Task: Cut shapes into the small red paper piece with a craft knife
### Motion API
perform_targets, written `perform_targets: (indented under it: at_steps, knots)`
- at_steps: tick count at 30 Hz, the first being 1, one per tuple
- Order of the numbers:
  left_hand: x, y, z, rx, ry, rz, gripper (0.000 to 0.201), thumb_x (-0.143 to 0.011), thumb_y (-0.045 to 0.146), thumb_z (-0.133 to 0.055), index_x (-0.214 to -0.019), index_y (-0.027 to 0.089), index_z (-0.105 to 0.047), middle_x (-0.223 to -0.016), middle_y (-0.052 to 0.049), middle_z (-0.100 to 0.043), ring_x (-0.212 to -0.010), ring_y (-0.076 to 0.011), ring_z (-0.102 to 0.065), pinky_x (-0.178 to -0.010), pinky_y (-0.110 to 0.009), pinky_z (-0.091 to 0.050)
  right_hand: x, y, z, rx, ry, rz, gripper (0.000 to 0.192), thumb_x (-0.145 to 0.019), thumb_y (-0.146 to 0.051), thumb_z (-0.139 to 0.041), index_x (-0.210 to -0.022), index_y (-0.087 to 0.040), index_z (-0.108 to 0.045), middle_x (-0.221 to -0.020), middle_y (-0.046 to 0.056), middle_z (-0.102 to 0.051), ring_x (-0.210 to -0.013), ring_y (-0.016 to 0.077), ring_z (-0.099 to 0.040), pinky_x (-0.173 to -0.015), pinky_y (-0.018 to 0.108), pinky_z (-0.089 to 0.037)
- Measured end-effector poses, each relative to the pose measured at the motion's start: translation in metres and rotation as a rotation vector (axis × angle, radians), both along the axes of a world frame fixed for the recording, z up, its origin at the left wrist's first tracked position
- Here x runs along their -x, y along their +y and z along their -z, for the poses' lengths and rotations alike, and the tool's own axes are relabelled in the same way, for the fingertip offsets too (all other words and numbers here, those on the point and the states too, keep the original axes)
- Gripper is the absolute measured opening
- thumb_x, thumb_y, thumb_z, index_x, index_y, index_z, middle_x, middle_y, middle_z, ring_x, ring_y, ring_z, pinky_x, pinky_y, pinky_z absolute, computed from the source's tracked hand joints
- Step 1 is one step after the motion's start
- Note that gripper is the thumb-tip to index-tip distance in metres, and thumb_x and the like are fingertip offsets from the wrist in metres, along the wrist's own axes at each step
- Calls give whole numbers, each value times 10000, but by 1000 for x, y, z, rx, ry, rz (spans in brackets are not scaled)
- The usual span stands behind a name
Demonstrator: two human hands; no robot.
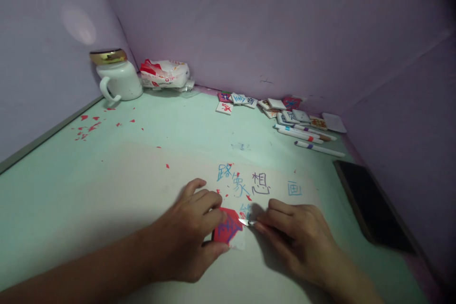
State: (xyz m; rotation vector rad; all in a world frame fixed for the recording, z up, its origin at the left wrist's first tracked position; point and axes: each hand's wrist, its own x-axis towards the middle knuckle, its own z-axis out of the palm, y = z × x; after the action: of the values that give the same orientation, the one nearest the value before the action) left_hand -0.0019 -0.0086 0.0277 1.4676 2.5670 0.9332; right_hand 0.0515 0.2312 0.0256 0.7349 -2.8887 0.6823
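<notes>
My left hand (192, 232) presses a small square block (228, 230) with a red face and blue marks onto a white sheet (149, 185) on the pale green table. My right hand (295, 237) grips a small carving blade (246, 222) whose tip touches the block's right edge. Blue and dark characters (249, 183) are written on the sheet just beyond the hands, with red shavings among them.
A white mug with a gold lid (116, 76) and a crumpled packet (164, 74) stand at the far left corner. Several small stamp blocks (274, 107) and marker pens (306, 135) lie at the far right. A dark phone (370, 206) rests on the right. Red shavings (89, 126) scatter left.
</notes>
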Motion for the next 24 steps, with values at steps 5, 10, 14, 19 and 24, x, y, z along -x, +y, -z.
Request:
perform_targets:
  at_steps: [5, 10, 14, 19, 24]
  knots:
    - [2, -1, -1, -8, 1, 12, 178, -776, 182, -628, -952, 166, -605, -953, -84, -594, -857, -223, -574, -1028, -546, -295, 0, 5, -2, 11, -38, -14, 254, -935, -259, -478, -716, -195, -590, -606, -35, -507, -506, 93, -459, -489, 272, -259]
    - [7, -2, 5, -98, -42, 70, 225, -782, 173, -621, -1004, 171, -583, -964, -87, -578, -891, -223, -555, -991, -500, -329, -1, 14, -7, 206, -189, 2, 230, -914, -296, -545, -718, -201, -622, -596, -44, -481, -513, 90, -461, -478, 245, -295]
    - [9, -3, 4, -134, -113, 73, 334, -764, 145, -615, -1091, 186, -566, -958, -79, -573, -902, -220, -542, -959, -473, -349, -4, 13, -8, 524, -173, 119, 122, -913, -244, -553, -828, -241, -641, -677, -31, -575, -600, 99, -548, -524, 204, -402]
    - [8, -1, 2, -124, -107, 13, 337, -745, 160, -601, -1080, 178, -570, -936, -79, -570, -888, -233, -522, -918, -468, -367, -9, 2, -3, 968, -181, 312, 71, -909, -248, -567, -917, -291, -623, -966, 21, -646, -696, 117, -598, -572, 221, -498]
    - [7, -1, 2, -112, -102, -6, 324, -758, 181, -599, -1081, 189, -587, -931, -70, -570, -858, -219, -526, -930, -461, -369, -10, -1, -15, 1210, -342, 253, 157, -877, -342, -599, -993, -347, -705, -828, 47, -717, -578, 168, -643, -518, 306, -533]
